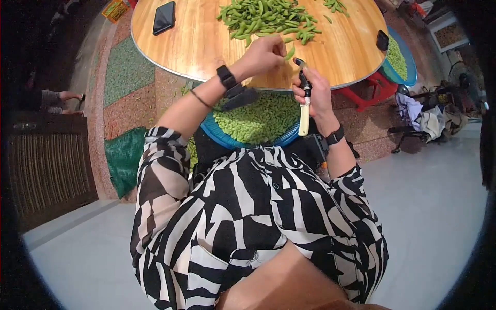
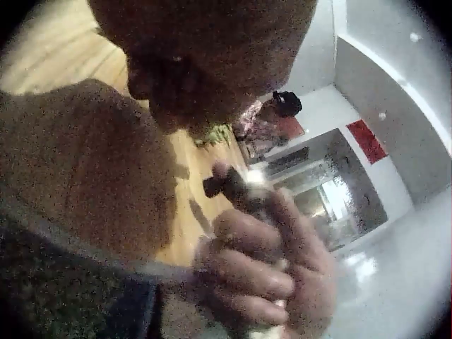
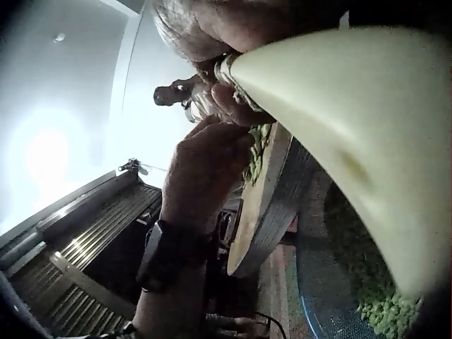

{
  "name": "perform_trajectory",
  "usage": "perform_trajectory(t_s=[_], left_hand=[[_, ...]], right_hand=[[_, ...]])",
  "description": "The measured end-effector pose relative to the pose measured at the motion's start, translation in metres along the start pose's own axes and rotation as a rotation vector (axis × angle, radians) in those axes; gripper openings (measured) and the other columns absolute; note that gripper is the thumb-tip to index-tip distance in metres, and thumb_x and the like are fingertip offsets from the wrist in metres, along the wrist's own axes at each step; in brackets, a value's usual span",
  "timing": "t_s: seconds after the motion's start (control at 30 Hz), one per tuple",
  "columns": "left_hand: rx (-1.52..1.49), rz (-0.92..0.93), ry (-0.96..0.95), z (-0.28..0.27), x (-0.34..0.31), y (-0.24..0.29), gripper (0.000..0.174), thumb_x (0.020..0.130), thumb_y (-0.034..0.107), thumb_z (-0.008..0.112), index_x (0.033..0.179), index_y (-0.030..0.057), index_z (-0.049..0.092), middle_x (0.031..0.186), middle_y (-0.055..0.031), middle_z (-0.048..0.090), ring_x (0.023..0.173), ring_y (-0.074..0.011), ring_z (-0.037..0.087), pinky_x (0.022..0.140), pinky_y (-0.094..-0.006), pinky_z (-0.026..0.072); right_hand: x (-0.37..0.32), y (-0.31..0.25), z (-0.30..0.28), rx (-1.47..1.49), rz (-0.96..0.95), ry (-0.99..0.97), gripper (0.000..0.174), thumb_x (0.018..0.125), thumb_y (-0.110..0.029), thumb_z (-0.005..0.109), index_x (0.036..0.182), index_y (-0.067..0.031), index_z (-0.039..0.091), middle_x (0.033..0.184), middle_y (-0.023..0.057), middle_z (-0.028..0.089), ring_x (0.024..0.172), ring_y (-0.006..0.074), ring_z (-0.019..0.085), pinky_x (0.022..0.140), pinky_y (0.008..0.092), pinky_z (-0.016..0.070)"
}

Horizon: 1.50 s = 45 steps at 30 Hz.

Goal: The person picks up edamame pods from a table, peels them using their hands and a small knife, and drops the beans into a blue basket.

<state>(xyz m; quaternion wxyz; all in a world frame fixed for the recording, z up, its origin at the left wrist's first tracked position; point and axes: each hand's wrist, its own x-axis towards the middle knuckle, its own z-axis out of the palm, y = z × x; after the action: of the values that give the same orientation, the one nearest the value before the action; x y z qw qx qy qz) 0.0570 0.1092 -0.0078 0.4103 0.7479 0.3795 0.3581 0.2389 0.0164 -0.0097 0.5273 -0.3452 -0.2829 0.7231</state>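
Over the table's near edge, my left hand pinches a green bean pod at its fingertips. Just to the right, my right hand grips a tool with a cream handle and a dark upper part, whose tip points toward the pod. The pale handle fills much of the right wrist view, with the left hand beyond it. In the left wrist view, the fingers of the right hand curl round the tool. A heap of green pods lies on the wooden table.
Below the table edge, a blue basket holds shelled beans. A phone lies at the table's left, and a small black object at its right edge. Another blue basin of beans stands beside a red stool.
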Motion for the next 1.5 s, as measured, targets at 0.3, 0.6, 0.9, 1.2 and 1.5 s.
perform_trajectory(t_s=[0.3,0.6,0.9,1.2,1.5], left_hand=[[-0.506,-0.277,0.080,-0.016,-0.064,0.027,0.012,0.079,0.003,0.066,0.089,0.0028,0.060,0.075,0.0017,0.058,0.060,-0.0044,0.051,0.050,-0.0199,0.0400],[-0.562,-0.331,0.136,-0.028,-0.084,0.033,0.012,0.079,0.006,0.068,0.090,0.0030,0.065,0.071,0.0027,0.058,0.058,-0.0034,0.048,0.048,-0.0192,0.0371],[-0.480,-0.252,0.133,-0.029,-0.088,0.039,0.014,0.080,0.008,0.069,0.092,0.0011,0.066,0.078,0.0030,0.061,0.064,-0.0020,0.048,0.055,-0.0186,0.0386],[-0.622,-0.215,0.104,-0.031,-0.088,0.043,0.012,0.081,0.006,0.068,0.091,0.0007,0.064,0.074,0.0003,0.059,0.060,-0.0059,0.052,0.051,-0.0192,0.0382],[-0.809,-0.288,-0.031,-0.028,-0.086,0.025,0.013,0.081,0.005,0.068,0.089,-0.0015,0.060,0.073,-0.0051,0.062,0.062,-0.0129,0.060,0.050,-0.0249,0.0436]], right_hand=[[-0.005,0.013,0.031,0.011,0.117,-0.237,0.028,0.098,-0.022,0.045,0.121,-0.0067,0.048,0.075,0.0040,0.048,0.050,0.0081,0.042,0.039,0.0190,0.0346],[-0.011,0.015,0.050,-0.017,0.128,-0.317,0.034,0.099,-0.020,0.044,0.131,-0.0088,0.043,0.076,0.0033,0.047,0.051,0.0075,0.042,0.040,0.0177,0.0332],[-0.018,0.014,0.058,-0.060,0.104,-0.322,0.035,0.099,-0.017,0.043,0.133,-0.0082,0.042,0.075,0.0037,0.046,0.051,0.0084,0.042,0.040,0.0184,0.0324],[-0.016,0.016,0.058,-0.143,-0.031,-0.216,0.030,0.096,-0.012,0.050,0.125,-0.0058,0.050,0.076,0.0065,0.052,0.051,0.0086,0.046,0.040,0.0194,0.0350],[-0.012,0.008,0.050,0.177,0.265,-0.357,0.037,0.098,-0.019,0.047,0.133,-0.0106,0.041,0.074,0.0016,0.042,0.048,0.0054,0.036,0.038,0.0151,0.0317]])
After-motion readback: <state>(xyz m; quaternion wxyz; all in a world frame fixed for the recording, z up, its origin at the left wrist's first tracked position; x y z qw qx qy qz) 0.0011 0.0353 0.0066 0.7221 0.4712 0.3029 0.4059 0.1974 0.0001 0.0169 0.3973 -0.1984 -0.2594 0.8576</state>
